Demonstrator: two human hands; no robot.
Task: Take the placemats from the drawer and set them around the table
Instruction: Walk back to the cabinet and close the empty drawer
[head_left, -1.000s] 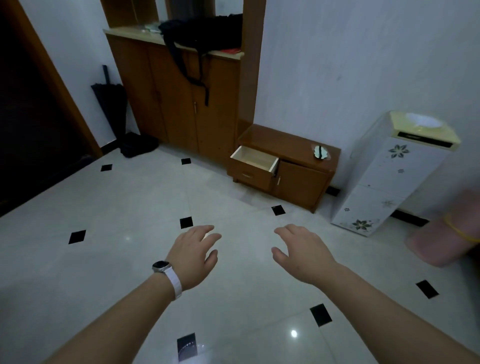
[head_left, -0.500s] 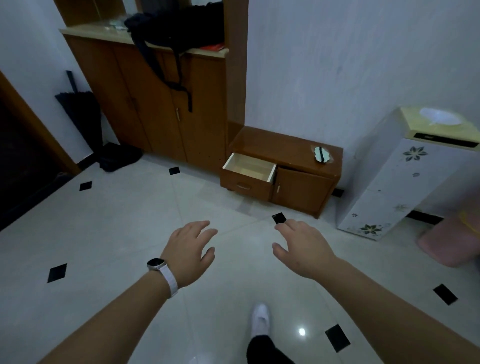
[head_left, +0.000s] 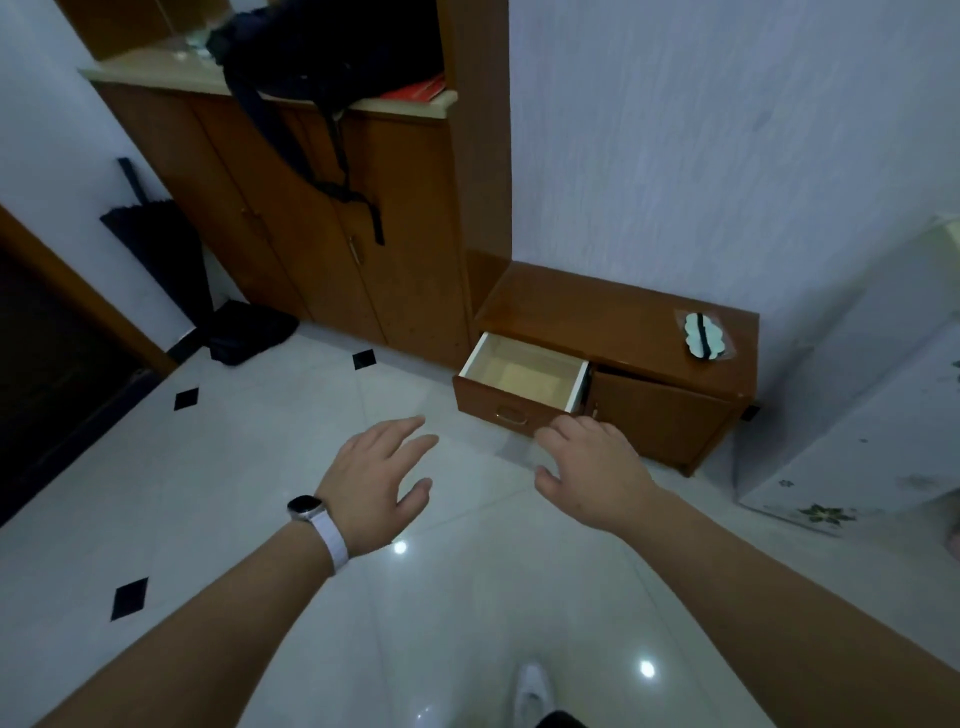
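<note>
Placemats cannot be made out anywhere. The drawer stands pulled out of the low cabinet, far and right of centre. The part of its pale inside that shows looks bare, though the near strip behind its front panel is hidden. On the cabinet top, to the right, lies a white scalloped thing with a dark band in clear wrap; whether it belongs to the placemats I cannot tell. Both hands reach forward over the tiled floor, wide and holding nothing. The left hand, with a watch on its wrist, hangs left of the drawer. The right hand overlaps the drawer's near right corner in the view, and I cannot tell whether it touches. Against a second ago the drawer sits much larger and nearer, and a white shoe has come in at the near edge, so the person has walked up to it. That likely puts the drawer within reach; the taking out is not yet begun, and no table shows.
</note>
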